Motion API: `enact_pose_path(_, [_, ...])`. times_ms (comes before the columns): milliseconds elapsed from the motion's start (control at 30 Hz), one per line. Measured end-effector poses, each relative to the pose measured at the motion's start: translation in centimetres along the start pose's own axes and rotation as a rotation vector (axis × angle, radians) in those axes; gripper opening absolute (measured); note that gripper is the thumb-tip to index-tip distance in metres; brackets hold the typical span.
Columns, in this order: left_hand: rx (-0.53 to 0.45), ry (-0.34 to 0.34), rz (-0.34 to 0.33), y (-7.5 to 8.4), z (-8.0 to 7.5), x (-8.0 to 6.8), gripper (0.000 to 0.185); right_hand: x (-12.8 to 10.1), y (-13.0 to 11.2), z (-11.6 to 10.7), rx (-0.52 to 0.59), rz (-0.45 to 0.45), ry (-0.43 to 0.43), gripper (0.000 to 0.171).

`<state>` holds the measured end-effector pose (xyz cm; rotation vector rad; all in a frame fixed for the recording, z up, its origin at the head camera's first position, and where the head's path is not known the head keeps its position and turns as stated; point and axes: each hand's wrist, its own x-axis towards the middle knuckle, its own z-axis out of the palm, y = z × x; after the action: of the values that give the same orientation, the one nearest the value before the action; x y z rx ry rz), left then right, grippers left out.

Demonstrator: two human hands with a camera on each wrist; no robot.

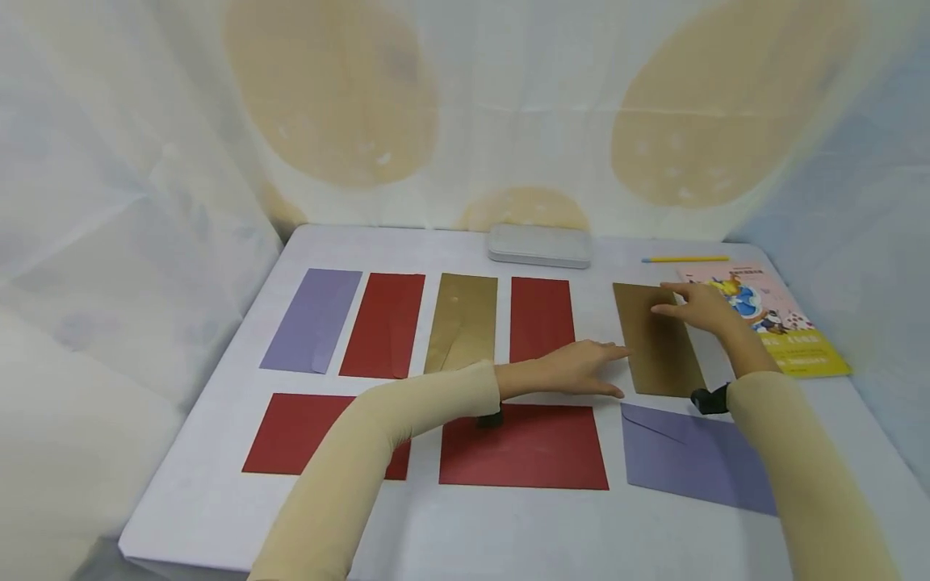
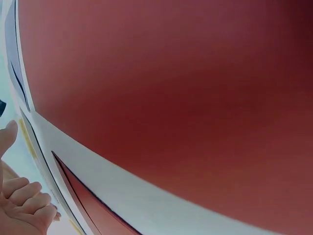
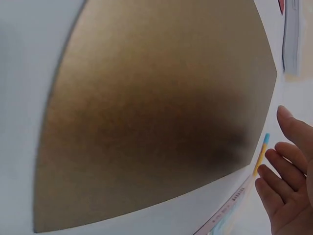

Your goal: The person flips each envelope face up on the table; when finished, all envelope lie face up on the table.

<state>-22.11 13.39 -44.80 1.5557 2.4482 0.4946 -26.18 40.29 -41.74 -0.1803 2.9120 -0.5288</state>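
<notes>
A gold envelope [image 1: 659, 343] lies flat at the right end of the upper row, and it fills the right wrist view [image 3: 156, 112]. My right hand [image 1: 690, 307] rests on its upper right part with fingers stretched out flat. My left hand [image 1: 584, 368] reaches across from the left, palm down and fingers straight, with the fingertips at the envelope's left edge. Under the left wrist lies a red envelope [image 1: 523, 446], which fills the left wrist view [image 2: 186, 98]. Neither hand grips anything.
The upper row also holds a purple envelope [image 1: 312, 319], a red one [image 1: 383, 324], a gold one [image 1: 462, 323] and a red one [image 1: 541, 319]. In the lower row lie a red envelope [image 1: 291, 432] and a purple one [image 1: 690, 456]. A grey case [image 1: 539, 244], a yellow pencil [image 1: 685, 259] and a picture book [image 1: 777, 323] sit at the back right.
</notes>
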Motion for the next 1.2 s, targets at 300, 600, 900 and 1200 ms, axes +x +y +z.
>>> enact_pose_path(300, [0.031, -0.007, -0.005, 1.3, 0.5, 2.6, 0.078, 1.0, 0.5, 0.2, -0.034, 0.010, -0.001, 0.072])
enact_pose_path(600, [0.057, -0.044, -0.058, 1.9, 1.0, 3.5, 0.088, 1.7, 0.1, -0.2, -0.058, 0.057, -0.061, 0.075])
enact_pose_path(900, [0.078, -0.068, -0.108, 1.9, 1.1, 3.8, 0.090, 1.8, 0.1, -0.6, -0.072, 0.078, -0.090, 0.076])
enact_pose_path(1200, [0.084, -0.070, -0.124, 1.8, 1.1, 3.9, 0.088, 1.7, 0.2, -0.6, -0.054, 0.090, -0.084, 0.068])
